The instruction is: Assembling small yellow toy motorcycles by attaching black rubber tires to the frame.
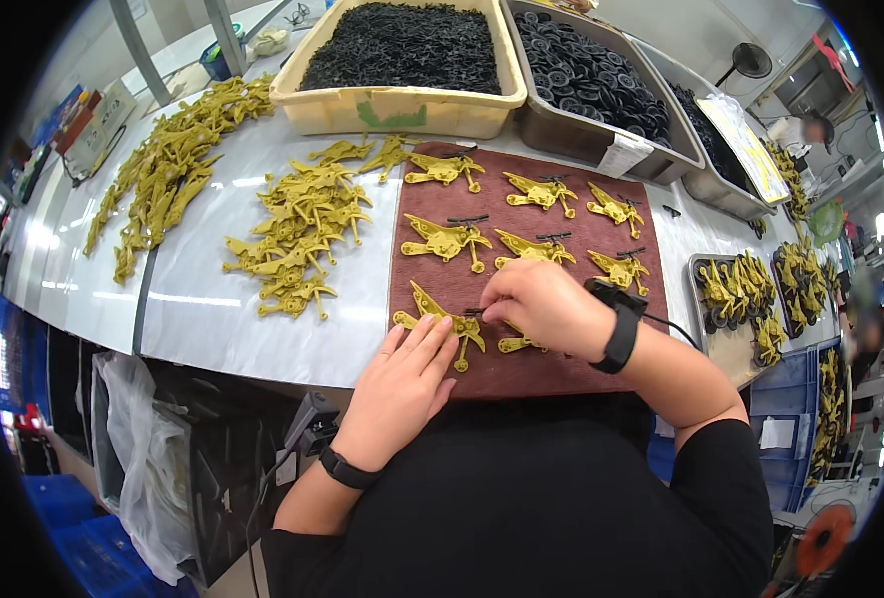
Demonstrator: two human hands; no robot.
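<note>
My left hand (402, 377) lies flat with its fingers stretched out over a yellow plastic part (425, 302) on the front left of a dark red cloth (582, 344). Just right of it, my right hand (554, 311) is closed in a pinch on a thin black plastic piece (473, 312), which reaches toward the yellow part. Another yellow part (518, 344) is partly hidden under my right hand. Behind my hands, several similar yellow parts (446, 241) lie in rows, with slim black pieces (468, 219) at their upper ends.
Loose yellow parts lie in a pile (307, 224) left of the cloth and a larger heap (178, 164) farther left. At the back stand a cream bin (402, 112) of small black pieces and a grey bin (601, 140) of black wheels. A tray (698, 299) of assembled pieces sits right.
</note>
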